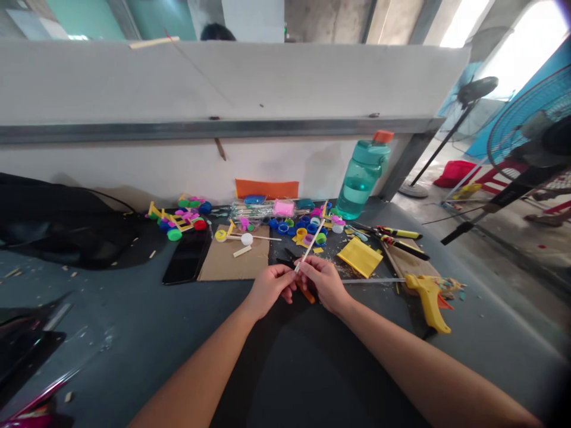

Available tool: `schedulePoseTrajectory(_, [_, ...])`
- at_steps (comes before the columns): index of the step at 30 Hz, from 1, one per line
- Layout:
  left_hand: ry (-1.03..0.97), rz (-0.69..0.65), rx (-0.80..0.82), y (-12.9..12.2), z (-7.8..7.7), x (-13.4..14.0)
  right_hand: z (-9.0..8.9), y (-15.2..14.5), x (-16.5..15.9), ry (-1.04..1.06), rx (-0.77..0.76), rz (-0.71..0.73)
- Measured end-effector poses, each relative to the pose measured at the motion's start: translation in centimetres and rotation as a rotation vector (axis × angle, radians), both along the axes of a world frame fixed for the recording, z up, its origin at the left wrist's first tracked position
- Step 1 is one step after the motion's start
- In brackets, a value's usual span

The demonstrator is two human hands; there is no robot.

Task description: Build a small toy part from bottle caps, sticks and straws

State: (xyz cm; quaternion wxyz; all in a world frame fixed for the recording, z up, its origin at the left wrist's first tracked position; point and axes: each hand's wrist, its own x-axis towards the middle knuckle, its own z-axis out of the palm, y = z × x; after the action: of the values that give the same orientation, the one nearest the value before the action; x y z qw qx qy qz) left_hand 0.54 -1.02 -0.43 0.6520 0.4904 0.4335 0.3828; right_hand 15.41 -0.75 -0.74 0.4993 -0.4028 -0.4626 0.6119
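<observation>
A thin white stick [313, 242] slants up and away from the fingertips of both my hands. My left hand [270, 286] pinches its lower end, and my right hand [327, 285] closes on it right beside. Under my hands lies a dark tool with an orange handle [307, 293], partly hidden. Beyond them, colourful bottle caps [301, 233] are heaped. To the left, a piece of cardboard [223, 266] carries another stick, a white cap [247, 239], a yellow cap piece [221, 236] and a short flat wooden strip [242, 251].
A yellow glue gun [428, 297], pliers [404, 244] and a yellow pad [360, 257] lie right. A teal bottle [359, 178] stands behind. At left are a phone [184, 258], cap-and-stick pieces [178, 220] and a black bag [57, 220]. Fans [530, 137] stand beyond the table.
</observation>
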Motion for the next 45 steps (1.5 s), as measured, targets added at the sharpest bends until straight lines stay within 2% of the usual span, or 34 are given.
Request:
schedulePoseTrajectory(4, [-0.012, -0.043, 0.001, 0.04, -0.16, -0.23, 0.11, -0.08, 0.05, -0.034, 0.013, 0.006])
schedulePoseTrajectory(11, [-0.124, -0.136, 0.051, -0.03, -0.36, -0.58, 0.0, 0.12, 0.15, 0.106, -0.086, -0.008])
schedulePoseTrajectory(24, [0.077, -0.065, 0.188, -0.15, -0.3, -0.37, 0.05, 0.06, 0.1, 0.085, -0.077, 0.022])
schedulePoseTrajectory(29, [0.067, -0.042, 0.177, 0.0, -0.12, -0.46, 0.16, -0.12, 0.17, 0.063, -0.025, 0.015])
schedulePoseTrajectory(35, [0.047, -0.037, 0.137, 0.08, -0.11, -0.51, 0.28, -0.39, 0.05, -0.07, 0.071, -0.043])
schedulePoseTrajectory(41, [0.049, -0.028, 0.097, 0.01, 0.12, -0.35, 0.11, -0.47, -0.04, -0.146, 0.092, -0.12])
schedulePoseTrajectory(45, [0.025, -0.071, 0.089, 0.03, 0.05, -0.5, 0.15, -0.33, -0.07, -0.093, 0.06, -0.107])
